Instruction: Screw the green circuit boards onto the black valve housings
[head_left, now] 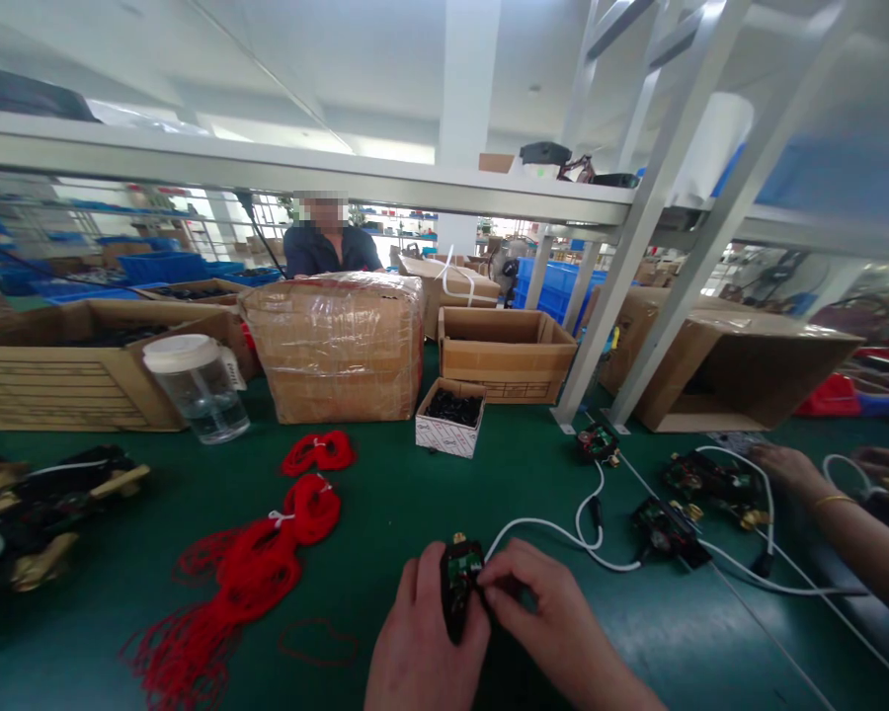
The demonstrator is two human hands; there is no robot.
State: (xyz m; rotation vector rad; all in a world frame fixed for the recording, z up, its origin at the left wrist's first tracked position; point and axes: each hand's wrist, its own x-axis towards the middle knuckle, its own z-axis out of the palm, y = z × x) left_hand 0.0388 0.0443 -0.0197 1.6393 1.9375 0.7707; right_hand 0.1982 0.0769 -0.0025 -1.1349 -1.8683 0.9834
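My left hand is wrapped round a small black housing with a green circuit board and a brass fitting at its top. At the housing's right side, my right hand pinches the end of a white cable; the exact contact is hidden by the fingers. This cable runs right across the table to other units. Left of my hands lie bundles of red wire, some tied with white, and one loose thin red wire.
Similar black units with white cables lie to the right, beside a co-worker's hands. A small box of black parts, a taped carton, a water jug and metal shelf legs stand behind. Another person sits across.
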